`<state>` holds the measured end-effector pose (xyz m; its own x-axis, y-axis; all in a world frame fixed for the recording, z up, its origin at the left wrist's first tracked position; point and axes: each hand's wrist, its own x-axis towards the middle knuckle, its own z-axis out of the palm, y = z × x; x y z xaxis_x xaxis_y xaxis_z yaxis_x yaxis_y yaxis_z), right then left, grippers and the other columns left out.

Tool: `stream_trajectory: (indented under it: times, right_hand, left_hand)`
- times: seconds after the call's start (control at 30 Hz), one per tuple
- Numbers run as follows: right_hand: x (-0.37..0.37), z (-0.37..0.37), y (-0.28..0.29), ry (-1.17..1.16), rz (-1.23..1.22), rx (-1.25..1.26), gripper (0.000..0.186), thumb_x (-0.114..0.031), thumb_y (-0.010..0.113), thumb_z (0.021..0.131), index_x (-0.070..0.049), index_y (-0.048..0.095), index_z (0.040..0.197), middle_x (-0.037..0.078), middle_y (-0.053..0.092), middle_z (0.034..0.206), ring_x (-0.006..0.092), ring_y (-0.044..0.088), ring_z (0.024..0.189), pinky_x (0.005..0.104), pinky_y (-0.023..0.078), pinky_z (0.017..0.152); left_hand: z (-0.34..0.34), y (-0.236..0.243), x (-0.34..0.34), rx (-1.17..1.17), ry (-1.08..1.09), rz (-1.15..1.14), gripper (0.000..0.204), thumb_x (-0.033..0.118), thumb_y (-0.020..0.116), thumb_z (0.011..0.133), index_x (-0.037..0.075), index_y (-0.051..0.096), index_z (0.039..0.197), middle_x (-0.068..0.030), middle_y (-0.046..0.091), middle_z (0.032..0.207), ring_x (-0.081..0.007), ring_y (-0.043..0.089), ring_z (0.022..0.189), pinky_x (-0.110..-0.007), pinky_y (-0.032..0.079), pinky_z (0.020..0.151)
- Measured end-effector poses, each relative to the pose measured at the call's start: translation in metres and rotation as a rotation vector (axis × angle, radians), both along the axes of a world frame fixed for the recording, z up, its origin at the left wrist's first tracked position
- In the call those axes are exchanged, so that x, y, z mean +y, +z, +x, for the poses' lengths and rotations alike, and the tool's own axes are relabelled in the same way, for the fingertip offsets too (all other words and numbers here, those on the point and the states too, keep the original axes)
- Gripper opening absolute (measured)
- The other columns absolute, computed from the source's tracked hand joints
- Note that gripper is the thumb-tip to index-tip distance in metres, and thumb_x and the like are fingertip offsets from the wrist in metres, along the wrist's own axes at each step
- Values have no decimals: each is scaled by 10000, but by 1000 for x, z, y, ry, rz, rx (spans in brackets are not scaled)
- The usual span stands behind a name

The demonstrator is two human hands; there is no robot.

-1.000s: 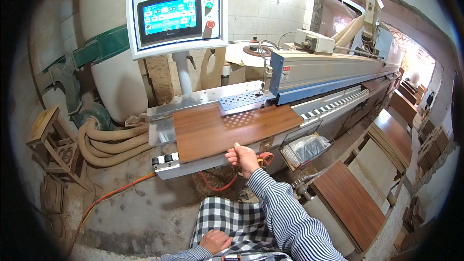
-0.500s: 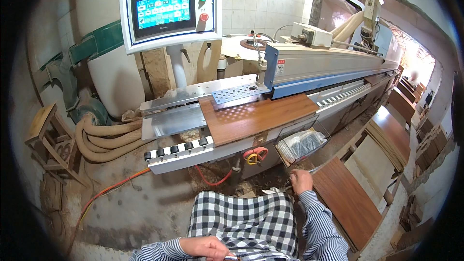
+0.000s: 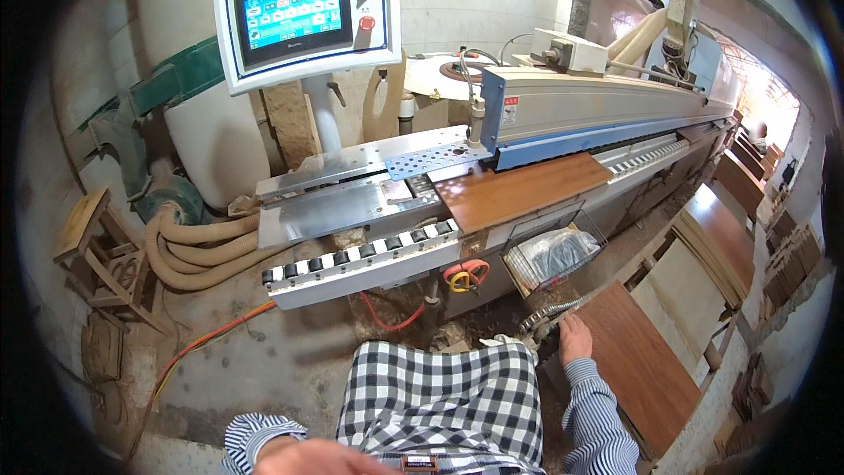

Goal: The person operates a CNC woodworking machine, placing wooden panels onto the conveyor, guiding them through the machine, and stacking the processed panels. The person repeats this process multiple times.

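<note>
Now the right hand is down low at the near edge of the topmost brown wood panel on the stack beside the machine, fingers curled onto that edge though the grip itself is hard to make out, so this looks like the pick-up of a fresh panel, and the next move calls for lifting it clear and laying it flat on the roller rail. Meanwhile another brown panel lies on the edge-banding machine, part-way under its guard. Down by the waist the left hand hangs loose, holding nothing I can see, and the wire basket under the feed bed carries a clear plastic bag with something dark inside.
</note>
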<state>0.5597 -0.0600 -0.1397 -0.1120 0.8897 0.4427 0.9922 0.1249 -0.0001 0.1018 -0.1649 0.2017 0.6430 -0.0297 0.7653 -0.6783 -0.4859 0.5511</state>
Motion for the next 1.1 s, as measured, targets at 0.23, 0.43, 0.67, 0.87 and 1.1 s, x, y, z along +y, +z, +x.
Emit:
stream_trajectory:
  times: [0.23,0.43,0.67,0.87,1.1]
  right_hand:
    - [-87,-74,35,232,26,257,266,-53,612,782,-34,638,1046,170,628,1137,345,572,1106,425,460,945]
    - [-161,-41,-7,-562,-105,2068,418,-466,658,861,-58,620,945,61,683,898,145,618,789,318,506,686]
    - [-177,20,-18,-655,404,2349,394,-469,678,847,-88,583,882,12,567,613,128,586,651,261,482,616]
    - [-203,-2,-21,-594,177,2553,403,-440,694,818,-99,618,1017,66,673,818,197,650,681,326,544,607]
    - [-229,14,-16,-437,403,2416,241,-273,725,831,-107,639,984,18,674,876,157,619,735,305,531,630]
  left_hand:
    - [14,23,-23,-272,-53,-206,395,362,651,875,49,571,648,-52,536,603,-151,463,461,-499,549,825]
    - [18,24,-28,-278,-116,-324,392,343,645,882,51,564,632,-45,551,603,-149,472,463,-520,553,807]
    - [9,28,-28,-179,-423,-501,514,370,580,925,92,443,515,-30,425,479,-157,410,412,-652,375,975]
    - [-6,43,-38,-11,-602,-749,581,405,557,931,102,363,475,-22,341,448,-186,404,395,-713,193,1056]
    - [-14,48,-38,22,-664,-745,591,417,561,924,114,315,480,-15,282,449,-205,388,389,-741,155,1046]
